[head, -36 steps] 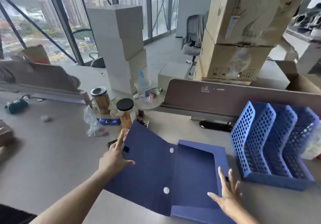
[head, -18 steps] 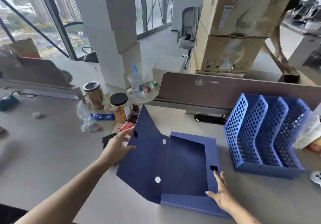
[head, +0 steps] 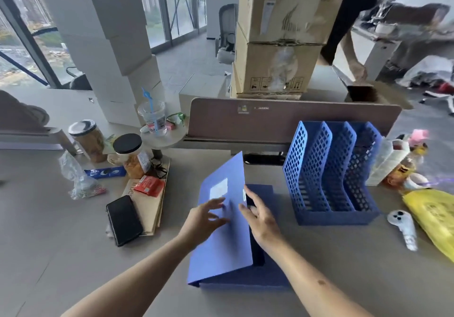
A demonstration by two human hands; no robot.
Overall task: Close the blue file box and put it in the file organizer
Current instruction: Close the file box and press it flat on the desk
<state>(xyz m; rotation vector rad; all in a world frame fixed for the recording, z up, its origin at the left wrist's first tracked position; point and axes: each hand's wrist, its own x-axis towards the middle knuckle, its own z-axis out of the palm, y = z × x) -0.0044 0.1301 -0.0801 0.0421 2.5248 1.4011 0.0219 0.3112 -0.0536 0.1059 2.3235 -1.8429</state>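
Observation:
The blue file box (head: 221,250) lies on the grey desk in front of me, its lid tilted partway down over the tray, white label facing up. My left hand (head: 204,218) rests flat on the lid's outer face, fingers spread. My right hand (head: 260,218) is at the lid's right edge, fingers touching the edge and the dark tab there. The blue mesh file organizer (head: 329,176) stands upright to the right of the box, its three slots empty.
A black phone (head: 124,219) and a brown envelope (head: 147,203) with a red packet lie left of the box. Jars, a plastic cup and wrappers crowd the far left. A yellow bag (head: 434,218) and bottles sit right of the organizer. A brown divider panel (head: 282,120) runs behind.
The lid has swung from lying open on the left to tilting over the tray. My left hand followed it onto its outer face; my right hand moved from the tray's corner to the lid's edge.

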